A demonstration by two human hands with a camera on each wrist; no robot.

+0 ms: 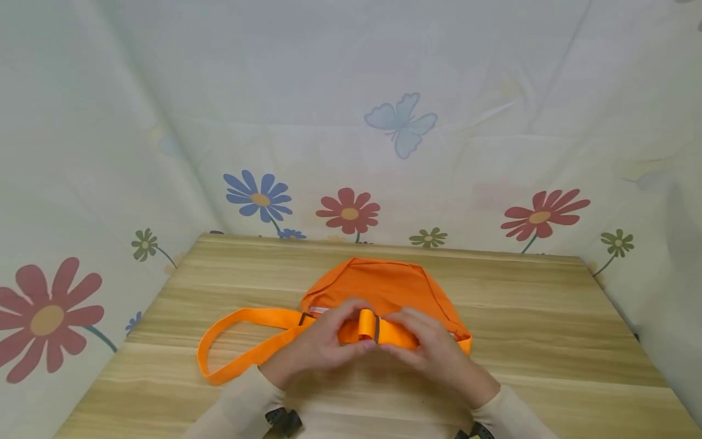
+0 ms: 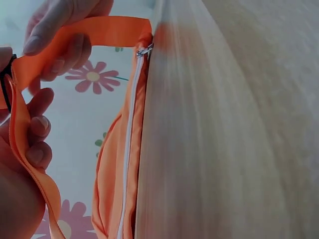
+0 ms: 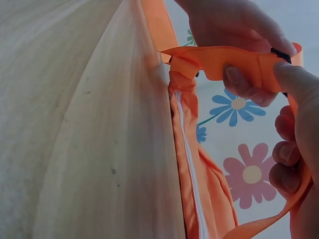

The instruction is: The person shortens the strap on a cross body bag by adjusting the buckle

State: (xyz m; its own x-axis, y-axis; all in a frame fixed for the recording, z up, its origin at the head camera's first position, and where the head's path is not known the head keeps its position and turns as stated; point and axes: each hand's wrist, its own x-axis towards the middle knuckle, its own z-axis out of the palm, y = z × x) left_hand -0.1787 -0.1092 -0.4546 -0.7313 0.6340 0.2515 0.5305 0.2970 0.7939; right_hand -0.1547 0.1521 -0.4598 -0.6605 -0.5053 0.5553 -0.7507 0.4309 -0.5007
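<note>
Flowered cloth (image 1: 307,73) backs the wood-grain table (image 1: 548,341), where the orange bag (image 1: 384,280) lies just ahead of me. My forearms (image 1: 241,402) angle inward; my left hand (image 1: 329,341) and right hand (image 1: 436,350) nearly meet, each pinching the orange strap (image 1: 367,324) close to its dark slider (image 1: 377,329).

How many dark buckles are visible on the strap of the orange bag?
2. One dark buckle is on the strap, between the left grip and the right grip; the other buckle is by the left end of the orange bag. More may be hidden.
</note>
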